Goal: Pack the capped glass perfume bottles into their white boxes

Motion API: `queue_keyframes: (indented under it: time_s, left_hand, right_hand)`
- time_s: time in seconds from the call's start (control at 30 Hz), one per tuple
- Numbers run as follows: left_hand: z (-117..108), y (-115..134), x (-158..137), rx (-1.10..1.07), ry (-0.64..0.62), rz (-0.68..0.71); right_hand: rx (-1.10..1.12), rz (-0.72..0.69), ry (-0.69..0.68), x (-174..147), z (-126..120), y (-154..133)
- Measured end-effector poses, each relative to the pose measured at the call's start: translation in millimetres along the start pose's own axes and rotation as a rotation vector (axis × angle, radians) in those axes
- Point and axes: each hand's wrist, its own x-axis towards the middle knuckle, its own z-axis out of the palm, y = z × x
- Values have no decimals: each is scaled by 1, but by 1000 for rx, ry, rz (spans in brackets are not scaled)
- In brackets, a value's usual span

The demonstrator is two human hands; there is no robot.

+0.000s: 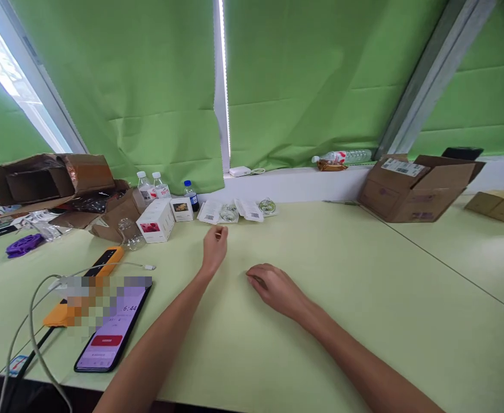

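Note:
My left hand [215, 248] is curled into a loose fist above the table, just in front of the flat clear packets; nothing shows in it. To its right and nearer to me, my right hand [275, 287] rests on the table with its fingers curled under and no object visible in them. One packet [209, 212] with a white barcode label lies beyond the left hand, and a second packet [249, 210] is beside it. Coiled greenish items [267, 206] show through the clear plastic. Both hands are apart from these packets.
A phone [116, 327] with a lit screen lies at left, near an orange power strip [110, 259] and a looping white cable [31, 321]. White boxes [156, 221], bottles [190, 195] and cardboard boxes [89, 175] stand behind. An open carton [400, 192] sits at the back right.

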Motion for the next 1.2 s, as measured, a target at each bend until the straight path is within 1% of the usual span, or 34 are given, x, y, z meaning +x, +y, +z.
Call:
queue_keyframes:
  time_s: [0.07, 0.13, 0.23, 0.33, 0.5, 0.6, 0.7, 0.77, 0.87, 1.03, 1.13, 1.2]
  left_hand:
    - [5, 0, -16, -56, -127, -23]
    - [7, -2, -27, -100, -220, -37]
    - [7, -4, -32, -152, -301, -49]
    - [6, -2, -32, -177, -367, -51]
    - [4, 1, -35, -162, -435, -54]
    - [2, 1, -35, -156, -455, -56]
    - [2, 1, -34, -155, -464, -61]
    - [2, 0, -33, -152, -468, -61]
    - [3, 0, -30, -134, -466, -54]
    - [5, 0, -28, -78, -437, -31]
    - [5, 0, -29, -61, -424, -12]
    - [6, 0, -29, -54, -417, -3]
  right_hand:
    - [12, -2, 8, 0, 0, 1]
    - [23, 0, 20, 0, -1, 1]
    - [41, 23, 48, -1, -1, 2]
    - [55, 80, 84, 1, 0, 7]
    - [117, 225, 144, 8, 7, 25]
    - [200, 322, 137, 11, 9, 32]
    - [270, 345, 123, 12, 8, 37]
    - [276, 340, 128, 13, 6, 43]
    - [177, 341, 170, 17, 3, 58]
    - [-177, 372, 204, 34, -3, 92]
    - [-387, 343, 214, 50, -9, 112]
    - [-460, 341, 208, 62, -13, 124]
